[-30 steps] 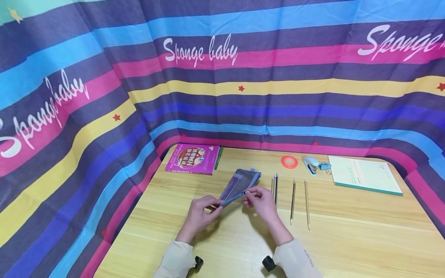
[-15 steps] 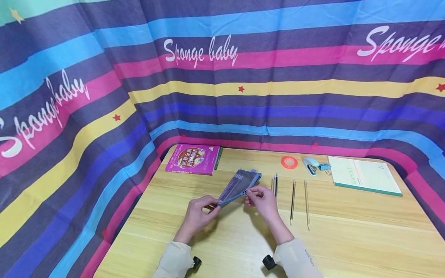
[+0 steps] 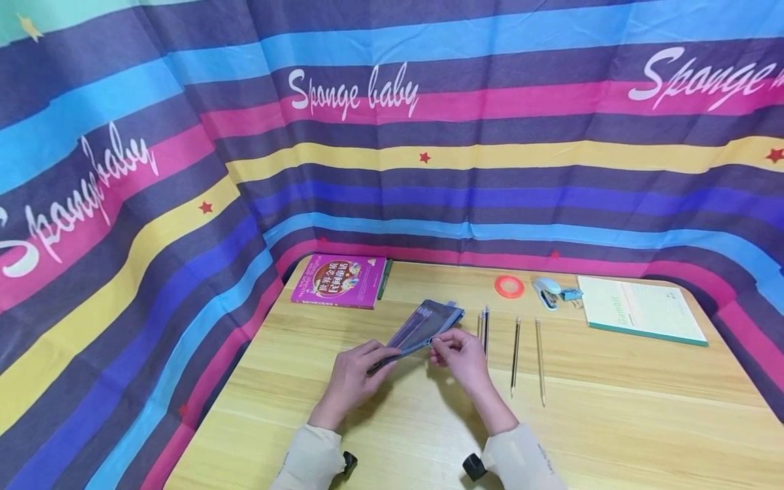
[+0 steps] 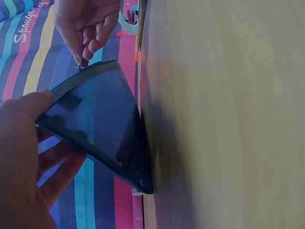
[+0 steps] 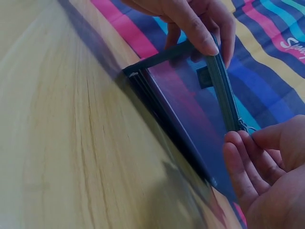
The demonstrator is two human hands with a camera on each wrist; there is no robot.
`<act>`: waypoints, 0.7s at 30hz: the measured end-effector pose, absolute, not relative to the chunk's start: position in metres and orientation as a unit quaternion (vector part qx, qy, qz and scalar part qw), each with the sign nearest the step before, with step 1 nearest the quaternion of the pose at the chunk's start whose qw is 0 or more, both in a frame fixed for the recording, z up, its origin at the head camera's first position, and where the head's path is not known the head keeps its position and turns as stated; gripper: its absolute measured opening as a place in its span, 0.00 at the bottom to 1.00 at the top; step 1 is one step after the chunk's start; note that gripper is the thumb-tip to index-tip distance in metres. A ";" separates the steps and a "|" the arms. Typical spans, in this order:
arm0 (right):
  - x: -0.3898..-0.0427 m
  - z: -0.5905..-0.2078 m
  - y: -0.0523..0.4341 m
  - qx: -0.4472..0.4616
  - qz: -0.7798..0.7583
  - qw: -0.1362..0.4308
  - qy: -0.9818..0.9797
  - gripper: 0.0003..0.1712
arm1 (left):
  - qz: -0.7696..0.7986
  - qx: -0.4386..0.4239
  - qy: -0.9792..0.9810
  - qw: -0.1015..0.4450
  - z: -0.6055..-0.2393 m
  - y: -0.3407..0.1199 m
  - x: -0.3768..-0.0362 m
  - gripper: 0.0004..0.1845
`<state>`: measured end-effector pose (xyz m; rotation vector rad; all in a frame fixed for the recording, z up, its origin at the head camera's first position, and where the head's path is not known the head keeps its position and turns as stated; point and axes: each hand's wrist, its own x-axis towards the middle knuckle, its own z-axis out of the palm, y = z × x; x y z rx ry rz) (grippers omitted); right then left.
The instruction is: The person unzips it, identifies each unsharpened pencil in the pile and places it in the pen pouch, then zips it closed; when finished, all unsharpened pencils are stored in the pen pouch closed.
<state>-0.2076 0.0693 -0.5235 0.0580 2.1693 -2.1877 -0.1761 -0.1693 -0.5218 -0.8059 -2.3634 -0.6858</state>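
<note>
A study or desk corner is suggested: a wooden table (image 3: pixel 612 422) is enclosed by a striped curtain (image 3: pixel 429 136), and behind the pencils (image 3: pixel 527 357) a book (image 3: pixel 339 279), notebook (image 3: pixel 640 307), stapler (image 3: pixel 546 291) and tape roll (image 3: pixel 510 285) are laid.

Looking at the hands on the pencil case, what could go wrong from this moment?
1. The right hand pinches only the small zipper pull, so it may slip from the fingers.
2. The left hand holds just one end of the pencil case, which stands tilted on one edge on the table. A hard pull could tip it or drag it away.
3. The loose pencils lie close by the right hand, and a wide movement might knock them.
</note>
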 end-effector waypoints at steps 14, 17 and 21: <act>-0.207 -0.525 0.067 0.002 -0.712 0.027 0.702 0.05 | -0.267 -0.303 -0.860 0.313 -0.523 -0.168 -0.180 0.12; -0.208 -0.526 0.067 0.001 -0.713 0.028 0.701 0.05 | -0.266 -0.304 -0.859 0.313 -0.523 -0.169 -0.180 0.12; -0.208 -0.528 0.068 0.005 -0.712 0.029 0.702 0.05 | -0.267 -0.306 -0.859 0.311 -0.523 -0.171 -0.179 0.11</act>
